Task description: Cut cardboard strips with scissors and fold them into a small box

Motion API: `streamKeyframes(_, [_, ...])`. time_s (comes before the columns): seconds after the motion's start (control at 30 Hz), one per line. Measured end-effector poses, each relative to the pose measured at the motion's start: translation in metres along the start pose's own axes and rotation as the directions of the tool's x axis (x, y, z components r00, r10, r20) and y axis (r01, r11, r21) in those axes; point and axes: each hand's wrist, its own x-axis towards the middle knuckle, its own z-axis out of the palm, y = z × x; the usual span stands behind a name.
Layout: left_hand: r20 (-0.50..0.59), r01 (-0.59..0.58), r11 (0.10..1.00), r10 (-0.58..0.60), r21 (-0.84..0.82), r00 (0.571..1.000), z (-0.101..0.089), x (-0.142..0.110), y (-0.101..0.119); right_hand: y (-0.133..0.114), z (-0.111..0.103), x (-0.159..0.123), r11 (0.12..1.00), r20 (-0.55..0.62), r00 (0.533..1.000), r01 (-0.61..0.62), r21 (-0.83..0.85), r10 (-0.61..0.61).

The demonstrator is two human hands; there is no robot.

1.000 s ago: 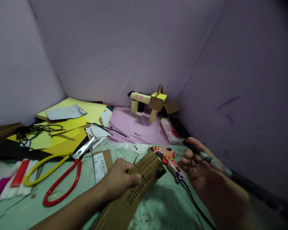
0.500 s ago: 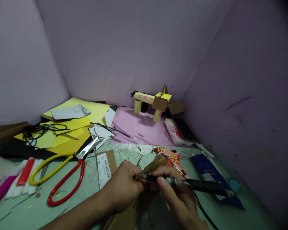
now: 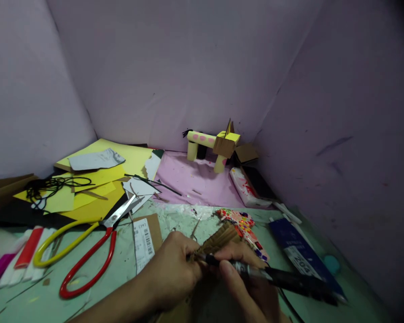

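My left hand [image 3: 175, 273], fingers closed, pinches a brown piece of corrugated cardboard [image 3: 222, 237] low in the middle of the view. In my right hand [image 3: 245, 278] is a black pen [image 3: 276, 276], its tip pointing left at the cardboard beside my left fingers. Whether the tip touches the cardboard I cannot tell. More cardboard hangs in shadow below my hands. Just behind them lies a flower-patterned glue gun-like thing [image 3: 244, 224], partly covered by the cardboard and my right hand.
Scissors [image 3: 111, 224] with yellow and red handles lie open at left, near several markers [image 3: 30, 251]. Yellow paper sheets [image 3: 97, 179] and black string [image 3: 50, 188] lie behind. A paper-tube animal figure [image 3: 205, 141] stands at the back. A blue packet [image 3: 303, 251] lies at right.
The pen's rear end has swung down and to the right, uncovering more of the blue packet. The cardboard has shifted slightly with my hands, and the view has moved a little.
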Motion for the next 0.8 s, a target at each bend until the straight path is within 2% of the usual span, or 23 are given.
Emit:
streamKeyframes(0.1, [0.013,0.013,1.000,-0.013,-0.010,1.000,-0.0001,-0.0006,0.0015,0.0021,-0.0002,-0.0011,0.999,-0.004,0.999,0.034,-0.017,-0.034])
streamKeyframes(0.43, [0.004,0.012,1.000,-0.012,0.011,1.000,0.0004,-0.0021,-0.0020,0.0042,-0.0021,-0.0009,0.999,0.012,0.999,0.030,-0.034,-0.029])
streamKeyframes(0.8, [0.001,0.021,0.999,-0.021,0.031,1.000,-0.0005,-0.0027,-0.0015,-0.0028,-0.0031,0.0034,0.998,0.009,0.999,0.051,-0.026,-0.051])
